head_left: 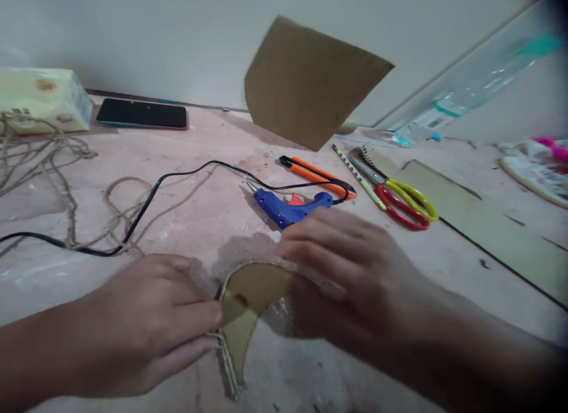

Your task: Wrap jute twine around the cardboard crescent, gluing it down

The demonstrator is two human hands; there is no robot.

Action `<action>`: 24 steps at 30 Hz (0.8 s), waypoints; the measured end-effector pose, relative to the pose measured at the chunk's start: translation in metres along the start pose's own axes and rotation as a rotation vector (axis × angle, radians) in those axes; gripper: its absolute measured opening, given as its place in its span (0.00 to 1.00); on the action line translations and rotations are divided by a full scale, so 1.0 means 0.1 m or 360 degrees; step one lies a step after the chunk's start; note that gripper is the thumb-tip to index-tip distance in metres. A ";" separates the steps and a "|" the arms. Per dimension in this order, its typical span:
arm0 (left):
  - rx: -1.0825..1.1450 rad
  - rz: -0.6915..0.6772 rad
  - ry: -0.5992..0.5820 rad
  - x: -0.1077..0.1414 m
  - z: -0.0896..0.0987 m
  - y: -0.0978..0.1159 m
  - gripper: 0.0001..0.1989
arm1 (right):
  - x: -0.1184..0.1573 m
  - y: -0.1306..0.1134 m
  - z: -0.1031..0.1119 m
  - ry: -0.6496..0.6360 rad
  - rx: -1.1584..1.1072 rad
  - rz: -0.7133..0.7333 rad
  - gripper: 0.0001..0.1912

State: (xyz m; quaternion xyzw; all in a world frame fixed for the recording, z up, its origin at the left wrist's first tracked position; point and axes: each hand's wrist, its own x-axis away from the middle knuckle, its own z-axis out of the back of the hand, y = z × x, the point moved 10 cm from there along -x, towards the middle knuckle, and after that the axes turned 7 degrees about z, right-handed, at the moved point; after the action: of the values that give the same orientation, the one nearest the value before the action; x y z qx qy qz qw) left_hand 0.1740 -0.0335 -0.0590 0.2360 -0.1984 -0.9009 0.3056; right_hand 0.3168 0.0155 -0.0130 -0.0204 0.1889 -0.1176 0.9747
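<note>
A curved cardboard piece (251, 291) with twine along its outer edge is between my two hands, just above the pink surface. My left hand (164, 321) pinches its left edge, where the twine runs down toward the pointed lower end. My right hand (341, 271) is closed at the upper right end of the piece, its fingertips partly hidden and slightly blurred. A blue glue gun (284, 209) lies just beyond my right hand, its nozzle toward the upper left.
An orange cutter (310, 173), a pencil (359, 176) and scissors (406, 206) lie beyond the glue gun. Loose twine (68, 194) and a black cable (155, 191) spread left, near a phone (142, 114) and tissue pack (44, 99). Cardboard (310, 81) leans on the wall; a bottle (470, 99) is right.
</note>
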 end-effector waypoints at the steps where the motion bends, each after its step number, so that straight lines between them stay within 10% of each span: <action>1: -0.0036 -0.0018 0.0026 0.00 0.01 0.02 0.17 | 0.00 -0.09 -0.08 -0.0088 -0.0018 -0.0004 0.12; 9: -0.0368 -0.0064 0.0236 0.02 0.07 0.09 0.17 | -0.10 -0.13 -0.35 -0.0031 -0.0161 0.0045 0.22; 13: -0.0521 0.0016 0.0326 0.03 0.13 0.01 0.15 | -0.16 0.05 -0.27 0.0188 -0.0150 -0.0364 0.14; 24: -0.0312 0.0325 0.0176 0.01 0.16 -0.14 0.17 | 0.12 -0.23 -0.37 0.0113 -0.0472 -0.0469 0.19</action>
State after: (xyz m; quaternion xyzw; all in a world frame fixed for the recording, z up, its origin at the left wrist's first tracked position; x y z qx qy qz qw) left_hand 0.1579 -0.0204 -0.0533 0.2329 -0.1152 -0.8658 0.4276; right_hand 0.3089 -0.0099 -0.0494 -0.1869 0.2332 -0.2303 0.9261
